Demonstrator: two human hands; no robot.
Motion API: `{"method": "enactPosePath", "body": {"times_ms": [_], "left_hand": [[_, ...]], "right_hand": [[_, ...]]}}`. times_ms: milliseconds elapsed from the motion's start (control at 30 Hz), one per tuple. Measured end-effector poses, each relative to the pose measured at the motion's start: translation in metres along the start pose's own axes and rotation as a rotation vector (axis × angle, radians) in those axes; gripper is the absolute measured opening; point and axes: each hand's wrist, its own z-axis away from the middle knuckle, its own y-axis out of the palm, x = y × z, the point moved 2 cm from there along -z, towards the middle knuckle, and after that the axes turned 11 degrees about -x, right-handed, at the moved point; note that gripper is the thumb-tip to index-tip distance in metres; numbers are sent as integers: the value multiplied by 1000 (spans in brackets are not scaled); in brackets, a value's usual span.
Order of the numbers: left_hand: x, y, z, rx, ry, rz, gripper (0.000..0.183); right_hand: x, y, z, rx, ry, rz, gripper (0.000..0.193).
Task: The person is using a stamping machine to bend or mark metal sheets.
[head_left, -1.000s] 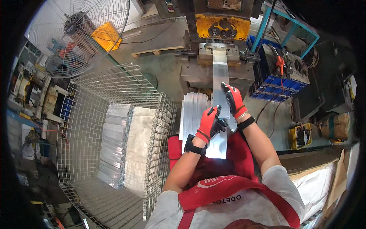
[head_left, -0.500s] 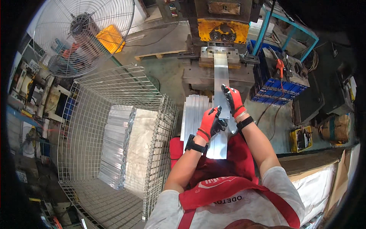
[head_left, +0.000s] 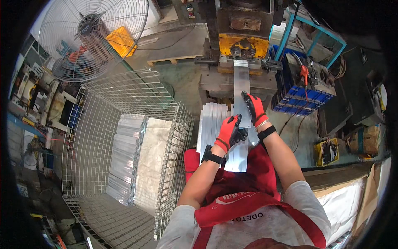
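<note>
A long flat metal strip (head_left: 241, 85) stretches away from me, its far end in the die under a press (head_left: 243, 43) with a yellow ram block. My right hand (head_left: 256, 109), in a red and black glove, grips the strip's right edge with the thumb side on top. My left hand (head_left: 229, 133), gloved alike, is closed at the left edge near the strip's near end; its fingertips are partly hidden. Beneath and to the left of the hands lies a stack of similar metal strips (head_left: 212, 122), and more strips (head_left: 237, 161) reach toward my lap.
At the left stands a wire cage (head_left: 168, 166) holding bundled metal strips (head_left: 123, 157) and a pale wrapped block (head_left: 152, 159). A large fan (head_left: 91, 29) is behind it. Right of the press, a blue crate (head_left: 300, 97) carries tools and a red air gun (head_left: 304, 74). A yellow basket (head_left: 326, 152) sits farther right.
The press's yellow ram block has come down over the die and the strip's far end. Both hands keep nearly the same place on the strip.
</note>
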Motion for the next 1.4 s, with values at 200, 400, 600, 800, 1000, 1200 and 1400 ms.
{"method": "enactPosePath", "body": {"times_ms": [200,400,600,800,1000,1200,1400], "left_hand": [[-3,1,1,51,14,17,22],[6,-4,5,111,33,133,19],[31,-7,48,198,210,-71,24],[48,-32,102,504,806,-537,37],[45,-39,124,-442,563,-1020,73],[41,-47,131,-431,265,-1395,101],[43,-64,112,-499,206,-1450,97]], "right_hand": [[-6,1,-3,39,25,-123,23],[4,-10,-6,48,171,-216,17],[35,-41,40,470,-21,-225,17],[0,-58,103,320,359,-246,17],[-26,-45,126,221,266,-85,24],[-42,-12,142,191,268,8,20],[-54,-6,133,332,68,157,26]]}}
